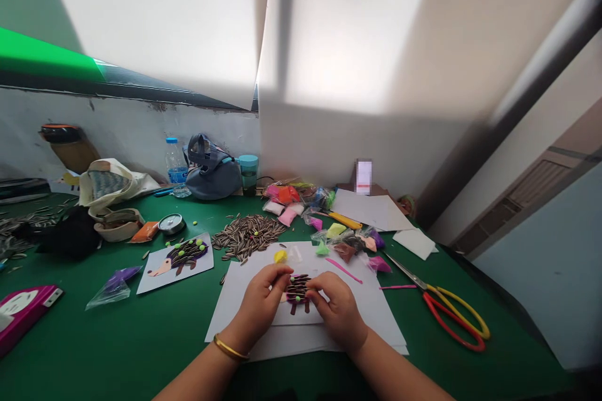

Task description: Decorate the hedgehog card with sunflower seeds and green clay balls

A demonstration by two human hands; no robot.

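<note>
Right in the middle, both hands were on the job! The small hedgehog figure [298, 289] lay on the stack of white sheets [235, 319] near the front of the green worktop [155, 338], its back laid with rows of dark seeds and dotted with green balls, two brown legs below. In from its left came the left hand [259, 298], gold bangle [230, 348] at the wrist, thumb and forefinger drawn close together over the head end. Opposite, the right hand [341, 310] had its bent fingertips at the rear edge of the figure, thumb near the forefinger. Was either grip clamped on anything? From this view, you couldn't tell!

Just beyond the fingers sat a yellow lump [280, 256], with a pink strip [344, 270] slanting across the paper to the right. Behind the sheets, a heap of striped seeds [249, 235] spread out, and to its left lay a card [157, 284] bearing a larger hedgehog, snout pointing left. Over on the right, big scissors [455, 313] rested with one red and one yellow handle, blades towards the bagged coloured clay [345, 253]. A yellow cutter [345, 220] lay farther back.
</note>
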